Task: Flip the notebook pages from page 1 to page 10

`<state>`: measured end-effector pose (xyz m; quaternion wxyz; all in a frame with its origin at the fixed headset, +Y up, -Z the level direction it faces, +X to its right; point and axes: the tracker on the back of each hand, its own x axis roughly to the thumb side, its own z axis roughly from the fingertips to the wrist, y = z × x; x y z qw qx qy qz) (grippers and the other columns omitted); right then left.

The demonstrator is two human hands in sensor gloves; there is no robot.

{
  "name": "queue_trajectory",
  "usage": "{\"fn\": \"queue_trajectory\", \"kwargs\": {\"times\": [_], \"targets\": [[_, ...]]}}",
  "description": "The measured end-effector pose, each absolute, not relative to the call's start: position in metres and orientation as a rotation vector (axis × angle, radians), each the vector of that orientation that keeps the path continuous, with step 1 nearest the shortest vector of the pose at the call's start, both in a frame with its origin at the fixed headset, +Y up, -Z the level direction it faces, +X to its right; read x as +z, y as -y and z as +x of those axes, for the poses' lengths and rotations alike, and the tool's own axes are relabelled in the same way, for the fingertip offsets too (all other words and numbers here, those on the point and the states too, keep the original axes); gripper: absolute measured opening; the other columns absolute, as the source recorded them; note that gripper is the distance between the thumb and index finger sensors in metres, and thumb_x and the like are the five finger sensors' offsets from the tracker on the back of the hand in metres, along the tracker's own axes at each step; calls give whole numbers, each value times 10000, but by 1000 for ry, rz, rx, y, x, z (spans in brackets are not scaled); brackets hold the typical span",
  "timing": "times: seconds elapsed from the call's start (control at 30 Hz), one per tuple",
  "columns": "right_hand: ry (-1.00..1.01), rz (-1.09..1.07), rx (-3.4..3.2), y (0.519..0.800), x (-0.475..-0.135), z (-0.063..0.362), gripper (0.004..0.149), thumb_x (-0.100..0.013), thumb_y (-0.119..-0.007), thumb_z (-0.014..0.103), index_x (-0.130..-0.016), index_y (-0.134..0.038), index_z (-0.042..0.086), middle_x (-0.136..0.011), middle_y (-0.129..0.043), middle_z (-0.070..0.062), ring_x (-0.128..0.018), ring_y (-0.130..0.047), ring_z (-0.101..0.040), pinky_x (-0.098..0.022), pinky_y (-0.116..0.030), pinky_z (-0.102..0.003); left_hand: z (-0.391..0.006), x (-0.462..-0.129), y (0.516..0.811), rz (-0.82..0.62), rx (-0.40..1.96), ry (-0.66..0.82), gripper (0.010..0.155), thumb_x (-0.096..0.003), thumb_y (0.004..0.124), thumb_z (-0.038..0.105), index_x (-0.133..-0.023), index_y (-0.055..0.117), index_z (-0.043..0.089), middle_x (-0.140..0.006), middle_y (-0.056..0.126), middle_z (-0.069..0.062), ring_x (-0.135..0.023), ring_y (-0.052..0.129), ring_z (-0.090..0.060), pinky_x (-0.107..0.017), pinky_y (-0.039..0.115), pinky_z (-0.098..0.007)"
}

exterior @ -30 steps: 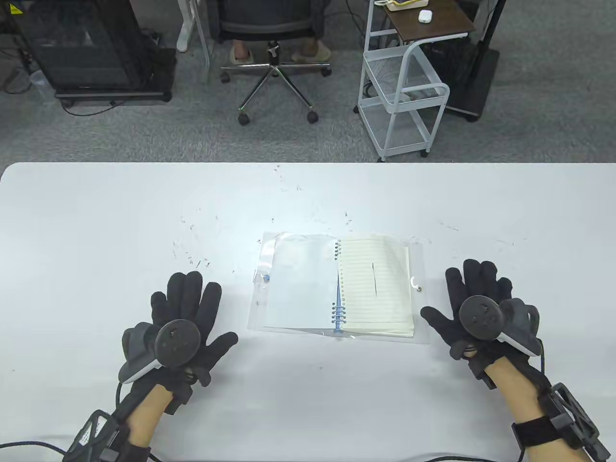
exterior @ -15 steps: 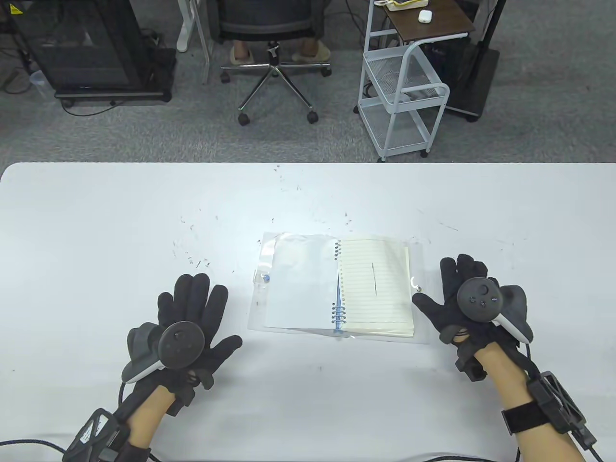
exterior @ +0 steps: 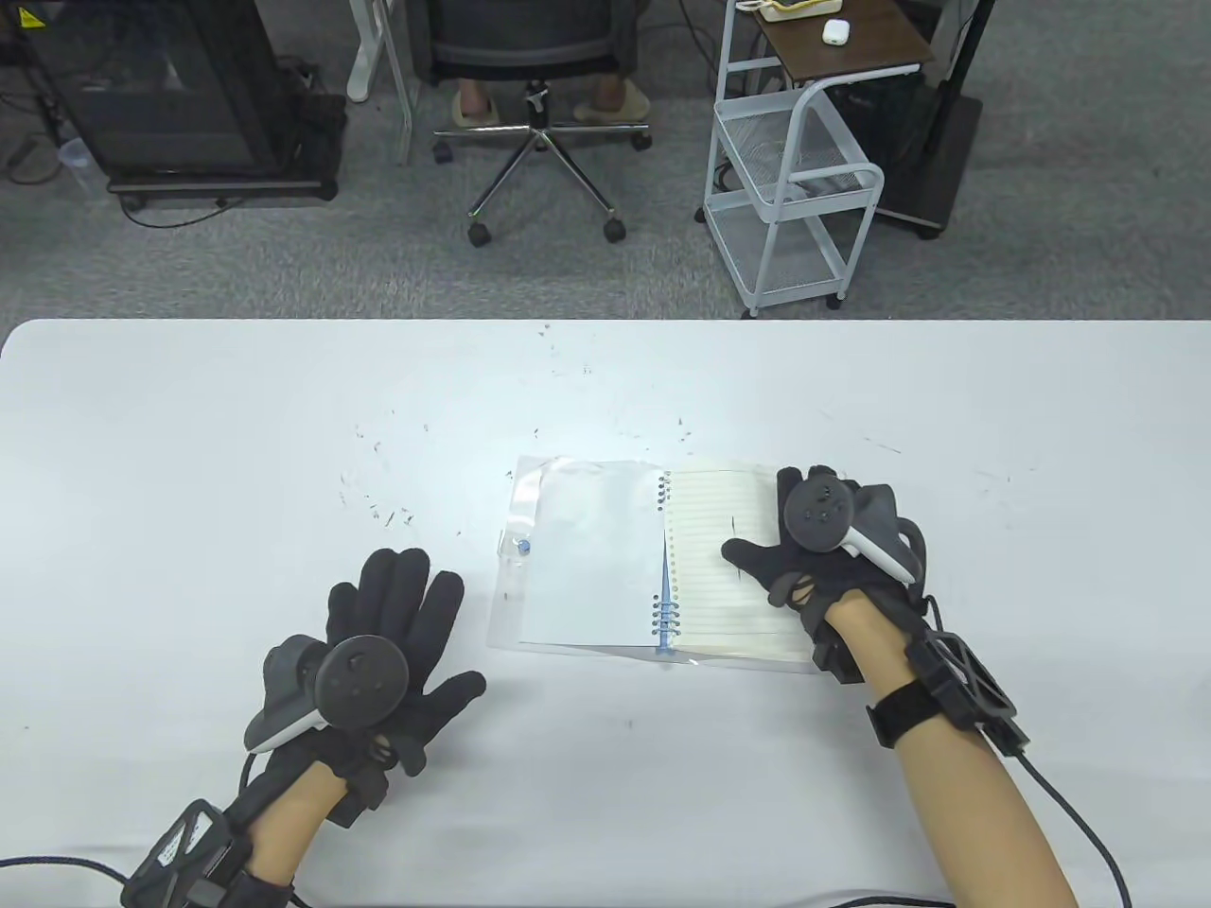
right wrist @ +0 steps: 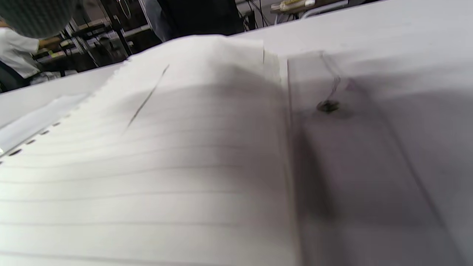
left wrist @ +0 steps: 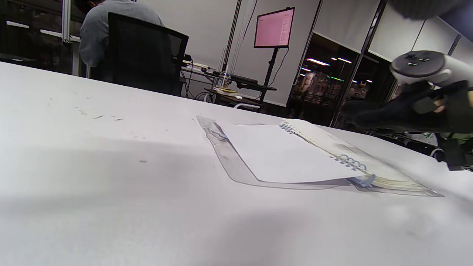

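Both grips spread: right hand (exterior: 804, 558) over notebook (exterior: 662, 563) lined page, left hand (exterior: 388, 653) beside it.

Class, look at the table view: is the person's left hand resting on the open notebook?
No. The left hand lies flat on the bare table, apart from the notebook; only the right hand is over its lined page.

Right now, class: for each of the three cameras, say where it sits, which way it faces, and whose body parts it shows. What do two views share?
Table view: overhead, facing down; notebook, left hand, right hand over the lined page.
Left wrist view: low beside the table, facing across the notebook; right hand visible.
Right wrist view: just above the lined page; no hand visible.
Shared: all show the notebook.
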<state>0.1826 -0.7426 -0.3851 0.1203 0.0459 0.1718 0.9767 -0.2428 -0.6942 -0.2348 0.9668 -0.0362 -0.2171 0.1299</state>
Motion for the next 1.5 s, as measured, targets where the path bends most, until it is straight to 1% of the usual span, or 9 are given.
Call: {"fn": "queue_trajectory", "kwargs": {"times": [0.13,0.27,0.43,0.67,0.77,0.93,1.07,1.2,1.5], "targets": [[-697,48,2795,759,-401,170,1081,-440,-644,850,-977,-9,160,-1028,-64,-349,-935,-170,-662,-613,-279,-795,-242,-234,695,-88,277,449,907,-432,628,731,-1134,270,283,-1176,102,-81,-1129,46,-434,-727,194,-723],[-719,28,2778,769,-405,162,1118,-431,-664,856,-962,15,144,-1005,-81,-379,-914,-179,-682,-607,-280,-797,-243,-233,694,-90,291,453,906,-432,629,730,-1134,272,282,-1177,106,-85,-1128,48,-437,-726,196,-723],[-758,36,2848,775,-400,151,1125,-439,-707,810,-952,19,120,-992,-117,-393,-904,-207,-684,-601,-291,-799,-243,-233,694,-93,301,460,903,-434,628,728,-1134,274,282,-1177,107,-85,-1128,49,-438,-726,198,-723],[-629,-56,2819,771,-394,147,1127,-432,-784,737,-959,-36,79,-1006,-228,-375,-893,-295,-690,-593,-339,-793,-242,-232,694,-94,307,463,901,-435,629,725,-1135,277,280,-1177,110,-87,-1128,50,-438,-726,198,-722],[-533,-101,2832,766,-391,143,1115,-418,-833,693,-970,-89,70,-1025,-327,-335,-899,-353,-675,-594,-367,-785,-242,-232,694,-93,306,464,900,-435,629,724,-1135,279,279,-1176,110,-87,-1127,51,-439,-726,198,-722],[-396,-125,2921,754,-388,135,1065,-395,-910,603,-984,-206,61,-1012,-545,-257,-898,-549,-613,-597,-490,-748,-242,-230,692,-80,311,467,898,-436,629,722,-1135,282,278,-1176,111,-86,-1128,54,-437,-726,199,-722],[-315,-129,2942,743,-387,134,1019,-386,-947,540,-990,-268,80,-1000,-609,-221,-833,-771,-536,-578,-628,-695,-242,-229,691,-73,318,472,898,-435,629,722,-1135,282,278,-1176,111,-88,-1129,56,-439,-725,199,-723],[-266,-153,2928,733,-386,139,1015,-389,-945,535,-992,-261,89,-1021,-537,-243,-776,-869,-485,-550,-708,-649,-241,-229,691,-71,318,476,897,-437,629,721,-1135,283,277,-1176,111,-88,-1128,59,-442,-726,200,-722],[-304,-333,2481,723,-381,179,996,-421,-905,558,-993,-247,75,-1020,-403,-320,-747,-885,-477,-517,-750,-627,-241,-228,690,-76,328,467,892,-438,629,717,-1135,289,277,-1176,115,-87,-1133,84,-447,-726,206,-722]]}}
